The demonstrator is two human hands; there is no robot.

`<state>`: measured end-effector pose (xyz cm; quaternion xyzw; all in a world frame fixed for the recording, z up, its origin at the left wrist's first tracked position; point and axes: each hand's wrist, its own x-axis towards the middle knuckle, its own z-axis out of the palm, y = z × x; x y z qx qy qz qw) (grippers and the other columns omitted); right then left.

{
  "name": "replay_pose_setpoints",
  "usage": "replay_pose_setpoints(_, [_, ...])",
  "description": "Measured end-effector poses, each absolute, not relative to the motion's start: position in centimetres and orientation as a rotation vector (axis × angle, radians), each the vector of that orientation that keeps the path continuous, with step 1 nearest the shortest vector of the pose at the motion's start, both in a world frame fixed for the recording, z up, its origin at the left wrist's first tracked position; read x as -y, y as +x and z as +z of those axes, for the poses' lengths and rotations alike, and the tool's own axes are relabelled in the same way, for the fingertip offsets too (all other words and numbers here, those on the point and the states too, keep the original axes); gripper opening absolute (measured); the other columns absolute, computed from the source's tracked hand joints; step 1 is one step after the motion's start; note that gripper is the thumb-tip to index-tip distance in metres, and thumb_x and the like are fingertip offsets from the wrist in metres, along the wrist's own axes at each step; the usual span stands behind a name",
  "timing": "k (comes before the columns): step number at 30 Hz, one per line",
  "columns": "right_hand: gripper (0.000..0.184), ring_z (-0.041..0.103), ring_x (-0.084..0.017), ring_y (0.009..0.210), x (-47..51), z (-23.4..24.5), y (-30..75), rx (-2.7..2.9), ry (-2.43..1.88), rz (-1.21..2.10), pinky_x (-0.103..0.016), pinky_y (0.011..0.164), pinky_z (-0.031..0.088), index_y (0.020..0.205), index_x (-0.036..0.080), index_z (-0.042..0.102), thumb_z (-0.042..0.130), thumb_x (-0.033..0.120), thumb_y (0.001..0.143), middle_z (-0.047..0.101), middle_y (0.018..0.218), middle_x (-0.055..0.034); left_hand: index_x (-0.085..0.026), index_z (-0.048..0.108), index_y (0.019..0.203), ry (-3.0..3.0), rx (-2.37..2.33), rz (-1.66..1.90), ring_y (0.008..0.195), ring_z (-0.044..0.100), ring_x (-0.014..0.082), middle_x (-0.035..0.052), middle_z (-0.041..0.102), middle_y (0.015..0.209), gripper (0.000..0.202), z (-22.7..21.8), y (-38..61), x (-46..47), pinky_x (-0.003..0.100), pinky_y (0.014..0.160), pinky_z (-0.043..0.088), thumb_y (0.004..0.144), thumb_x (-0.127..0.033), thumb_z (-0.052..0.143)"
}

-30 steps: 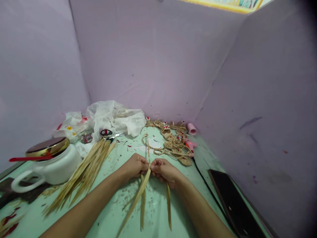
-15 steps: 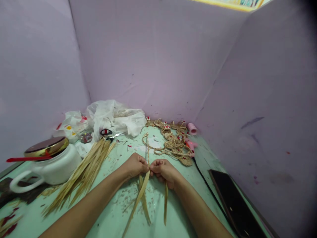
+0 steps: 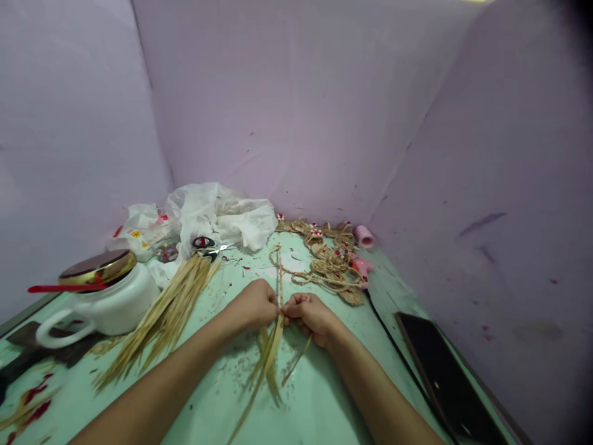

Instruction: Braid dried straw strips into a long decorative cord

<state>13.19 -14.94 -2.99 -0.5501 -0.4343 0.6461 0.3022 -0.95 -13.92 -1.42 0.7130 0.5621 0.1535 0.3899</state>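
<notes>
My left hand [image 3: 252,304] and my right hand [image 3: 311,317] meet at the middle of the pale green table [image 3: 319,402], both pinched on the near end of a thin braided straw cord [image 3: 280,272] that runs away from me. Loose flat straw strips [image 3: 269,364] hang from the pinch toward me, fanned out on the table. The fingers of both hands are curled tight around the strands.
A bundle of straw strips [image 3: 162,315] lies left of my hands. A white lidded jar [image 3: 104,293] with a gold lid stands far left. Scissors [image 3: 208,245] and a white plastic bag [image 3: 217,216] lie behind. Braided coils with red beads [image 3: 331,266], a pink glue gun [image 3: 360,267] and a dark board [image 3: 451,389] are at right.
The loose strips under my hands have swung closer together; the right strand now slants inward. My hands stayed pinched on the braid, and the view shifted slightly.
</notes>
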Motion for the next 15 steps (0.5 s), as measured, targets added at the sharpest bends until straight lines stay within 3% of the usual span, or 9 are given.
replay_pose_setpoints(4, [0.007, 0.019, -0.001, 0.026, 15.1, -2.8, 13.1, 1.121, -1.452, 1.712, -0.019, 0.032, 0.008, 0.055, 0.016, 0.046, 0.052, 0.012, 0.057, 0.048, 0.036, 0.0062, -0.013, 0.056, 0.048, 1.848, -1.633, 0.385, 0.045, 0.041, 0.0118, -0.0005, 0.041, 0.041, 0.011, -0.2, -0.2, 15.2, 0.022, 0.046, 0.025, 0.054, -0.022, 0.054])
replay_pose_setpoints(8, [0.009, 0.023, -0.002, 0.028, 15.4, -2.8, 12.9, 1.043, -1.467, 1.655, -0.019, 0.033, 0.011, 0.053, 0.016, 0.045, 0.051, 0.009, 0.053, 0.035, 0.031, 0.0096, -0.015, 0.062, 0.062, 1.977, -1.730, 0.482, 0.062, 0.052, 0.0186, 0.0060, 0.053, 0.055, 0.009, -0.2, 2.1, 18.1, 0.025, 0.058, 0.033, 0.059, -0.017, 0.053])
replay_pose_setpoints(12, [0.005, 0.036, -0.004, 0.036, 15.6, -3.2, 13.0, 1.094, -1.394, 1.623, -0.018, 0.037, 0.021, 0.053, 0.013, 0.051, 0.055, 0.011, 0.052, 0.049, 0.040, 0.0040, -0.014, 0.064, 0.071, 2.082, -1.660, 0.437, 0.072, 0.056, 0.0224, 0.0116, 0.059, 0.066, 0.015, -0.9, 4.0, 20.4, 0.029, 0.065, 0.036, 0.061, -0.014, 0.053])
replay_pose_setpoints(15, [0.007, 0.030, -0.003, 0.033, 15.6, -3.4, 13.5, 1.142, -1.340, 1.684, -0.018, 0.035, 0.016, 0.054, 0.013, 0.051, 0.056, 0.017, 0.056, 0.048, 0.040, 0.0037, -0.015, 0.062, 0.062, 2.089, -1.559, 0.389, 0.063, 0.055, 0.0201, 0.0092, 0.058, 0.059, 0.008, -0.1, 3.1, 20.8, 0.027, 0.058, 0.036, 0.057, -0.015, 0.057])
